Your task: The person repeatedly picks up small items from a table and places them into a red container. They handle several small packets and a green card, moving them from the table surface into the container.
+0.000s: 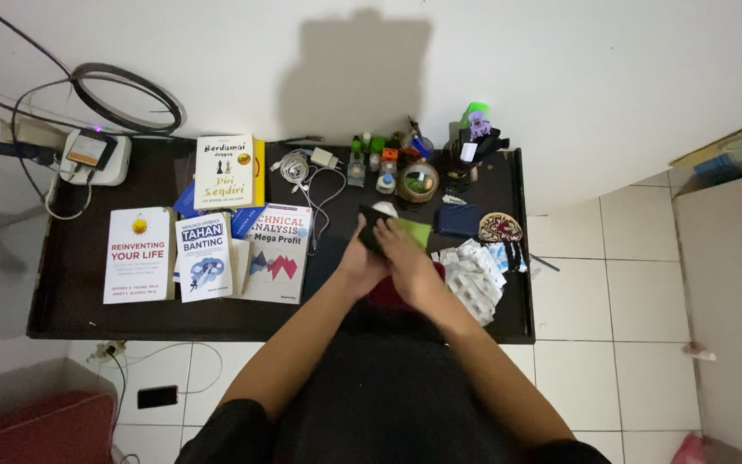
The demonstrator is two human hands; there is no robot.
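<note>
Both hands meet over the middle of the dark desk [70,283]. My left hand [359,262] and my right hand [407,262] together hold a small black object [373,225] with a white rounded part at its top. A green card or sheet [416,230] lies just right of it, partly under my right hand. A dark red thing [386,296] sits on the desk beneath my wrists.
Several books [208,253] lie on the desk's left half, with a white router and cables [96,155] at the back left. Small bottles, a tape roll [417,182] and a pen holder [472,142] line the back. Pill strips [474,279] and pouches lie right. Tiled floor surrounds the desk.
</note>
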